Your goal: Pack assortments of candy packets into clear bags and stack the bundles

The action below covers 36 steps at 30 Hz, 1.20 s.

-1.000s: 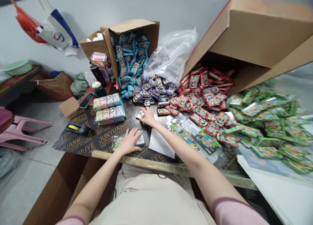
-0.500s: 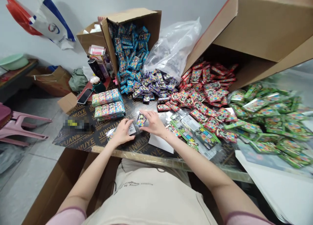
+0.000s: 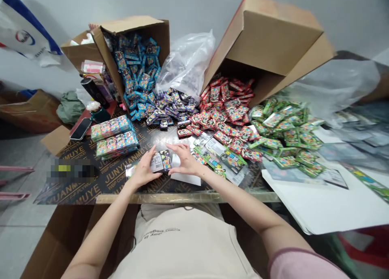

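A short row of small dark candy packets in clear film, one with a barcode label, lies between my hands near the table's front edge. My left hand grips the left part of the row, thumb on the near side and fingers on the far side. At its right end, my right hand pinches a dark patterned packet by its far and near edges. Left of the hands lie two wrapped bundles of colourful packets. Under my right hand is a white sheet.
Loose blue packets, purple packets, red packets and green packets spill across the back. Two cardboard boxes stand tilted behind them. Flat printed bags lie right of my hands; a phone lies left.
The view has turned to the right. My right hand has brought the dark packet against the right end of the row, and my hands are closer together.
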Motion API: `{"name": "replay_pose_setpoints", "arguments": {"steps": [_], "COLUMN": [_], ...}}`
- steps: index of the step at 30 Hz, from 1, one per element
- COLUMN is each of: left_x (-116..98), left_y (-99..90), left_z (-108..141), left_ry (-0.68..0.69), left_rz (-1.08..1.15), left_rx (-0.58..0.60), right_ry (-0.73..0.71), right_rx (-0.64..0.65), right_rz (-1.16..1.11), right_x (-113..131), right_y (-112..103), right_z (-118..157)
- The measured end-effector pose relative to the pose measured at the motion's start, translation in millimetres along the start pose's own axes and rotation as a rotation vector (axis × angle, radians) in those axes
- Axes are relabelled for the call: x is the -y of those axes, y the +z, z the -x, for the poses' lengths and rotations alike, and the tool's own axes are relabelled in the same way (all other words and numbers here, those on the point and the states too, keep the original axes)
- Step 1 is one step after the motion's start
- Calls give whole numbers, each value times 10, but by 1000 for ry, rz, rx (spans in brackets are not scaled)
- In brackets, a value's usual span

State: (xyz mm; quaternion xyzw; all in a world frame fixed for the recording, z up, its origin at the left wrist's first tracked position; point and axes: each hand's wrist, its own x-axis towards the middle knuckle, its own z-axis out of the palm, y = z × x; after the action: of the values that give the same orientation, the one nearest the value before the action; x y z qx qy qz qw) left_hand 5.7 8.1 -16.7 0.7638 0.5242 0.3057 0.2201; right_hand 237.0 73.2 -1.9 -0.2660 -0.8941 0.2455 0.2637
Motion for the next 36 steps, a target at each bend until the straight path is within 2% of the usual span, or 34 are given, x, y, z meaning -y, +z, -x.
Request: {"name": "replay_pose_setpoints", "arguments": {"steps": [3, 5, 7, 9, 10, 12, 15, 20, 24, 26, 29, 31, 34, 36], "left_x": [33, 52, 66, 68, 63, 45, 16, 15, -5, -31, -55, -54, -37, -25], "left_y": [5, 19, 40, 60, 68, 72, 47, -12, -24, -39, -84, -118, -161, -190], "left_z": [2, 14, 33, 52, 60, 71, 81, 99, 77, 53, 23, 13, 7, 5], "left_ry": [-44, -54, -84, -121, -133, -134, -101, -95, -85, -68, -23, 13, 55, 71], "left_rz": [20, 30, 38, 39, 37, 28, -26, -228, -376, -443, -506, -500, -451, -435], "left_rx": [0, 8, -3, -10, -5, 14, 41, 126, 181, 207, 237, 246, 242, 240], "right_ry": [23, 23, 109, 272, 353, 442, 396, 318, 393, 413, 360, 298, 209, 175], "right_rx": [59, 101, 8, -120, -136, -79, 25, 33, -32, -30, 4, 62, 242, 304], "right_rz": [-33, -67, 7, 210, 329, 494, 533, 473, 291, 198, 166, 152, 142, 99], "right_x": [28, -52, -257, -552, -708, -978, -1183, -1107, -1073, -1107, -1168, -1201, -1240, -1251], "right_y": [44, 44, -3, -85, -128, -194, -194, 5, 162, 188, 145, 87, 29, 32], "right_z": [33, 2, -88, -218, -286, -403, -509, -619, -694, -695, -659, -632, -606, -595]}}
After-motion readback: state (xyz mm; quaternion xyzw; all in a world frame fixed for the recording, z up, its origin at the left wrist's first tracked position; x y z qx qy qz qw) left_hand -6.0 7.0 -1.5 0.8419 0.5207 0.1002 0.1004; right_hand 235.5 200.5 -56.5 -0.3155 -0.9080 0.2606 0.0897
